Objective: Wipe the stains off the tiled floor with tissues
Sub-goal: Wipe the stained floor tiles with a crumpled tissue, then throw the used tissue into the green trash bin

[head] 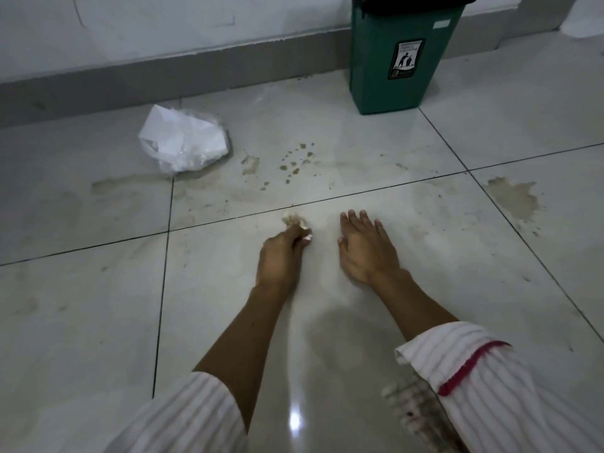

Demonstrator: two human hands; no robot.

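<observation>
- The left hand (282,253) has its fingers curled round a crumpled tissue (295,221), which pokes out past the knuckles and touches the tiled floor (327,289) just short of a dark grout line (327,196). The wad already looks browned and small; my worry is that a soaked wad will smear dirt around rather than lift it, or shred and leave bits on the tile.
- The right hand (366,246) lies flat on the floor beside it, fingers straight and spread, holding nothing and apparently propping the body. The tile is glossy and looks damp in places, so a palm bearing weight could slide if the person leans further forward.
- The striped sleeves (490,371) are rolled up but hang low; reaching ahead could drag a cuff through wet patches.
- Beyond the grout line sits a scatter of brown drops (294,161) and a faint smear running left. Wiping outward from here could push grime into the grout, where it is harder to get out.
- A larger brown stain (514,197) lies well off to the right, a stretch from this position; overreaching risks losing balance.
- The pack of fresh tissues (184,140) lies far left near the skirting, and the green bin (397,57) stands against the wall ahead. Both are out of easy reach, which may tempt the person to keep using the spent wad.
</observation>
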